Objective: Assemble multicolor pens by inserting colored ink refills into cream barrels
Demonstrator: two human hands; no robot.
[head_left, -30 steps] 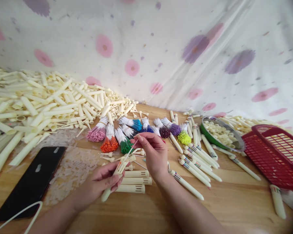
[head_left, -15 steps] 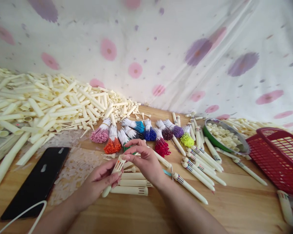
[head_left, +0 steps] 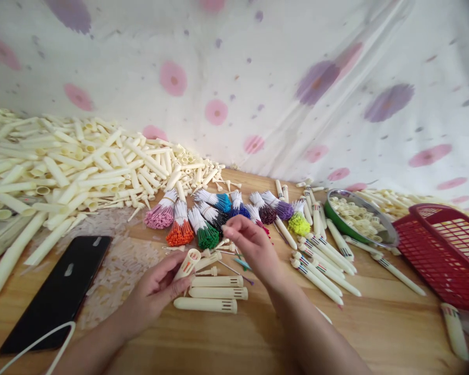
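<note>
My left hand (head_left: 150, 294) is closed around a cream pen barrel (head_left: 187, 263), tilted with its open, slotted end up; orange shows in the slots. To the right, my right hand (head_left: 254, 247) hovers with thumb and forefinger pinched near the black refills (head_left: 219, 216). Whatever is between those fingertips is too small to make out. Under the right hand, the red refill bundle is mostly covered. Tied green refills (head_left: 207, 235) and orange refills (head_left: 180, 230) stand just beyond the held barrel. Several slotted barrels (head_left: 207, 305) lie beside my left hand.
A heap of cream barrels (head_left: 89, 161) fills the back left. In front of it lies a black phone (head_left: 58, 291) among small clear pieces (head_left: 113, 276). Pens with coloured slots (head_left: 316, 276), a green bowl (head_left: 330, 221) of small cream parts and a red basket (head_left: 433, 260) are at right.
My right hand has moved from the barrel's open end up and to the right, toward the refill bundles. The green bundle is uncovered and the red one mostly hidden. My left hand keeps the barrel.
</note>
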